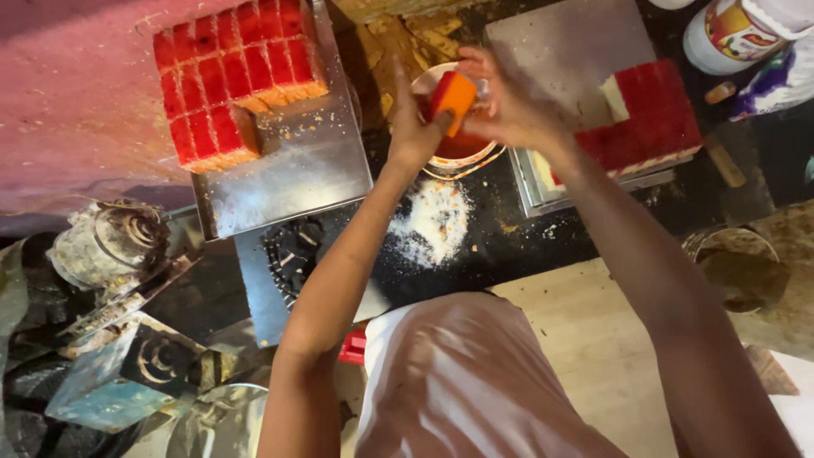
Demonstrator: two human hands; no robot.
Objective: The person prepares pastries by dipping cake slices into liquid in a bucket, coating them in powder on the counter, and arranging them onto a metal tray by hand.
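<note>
Both my hands meet over a small round bowl point(462, 154) of red liquid. My left hand point(411, 127) and my right hand point(509, 106) together hold one orange-and-red cake square point(454, 97) just above the bowl. To the left a metal tray point(297, 170) carries a block of red-topped cake squares point(233, 72). On the right another metal tray point(543, 195) bears red-coated squares point(649, 123).
White crumbs point(432, 222) lie heaped on the dark counter below the bowl. A labelled tub point(733, 34) stands at the top right, a round tin point(738, 267) at the right edge. Cluttered metal moulds and papers point(127, 288) fill the lower left.
</note>
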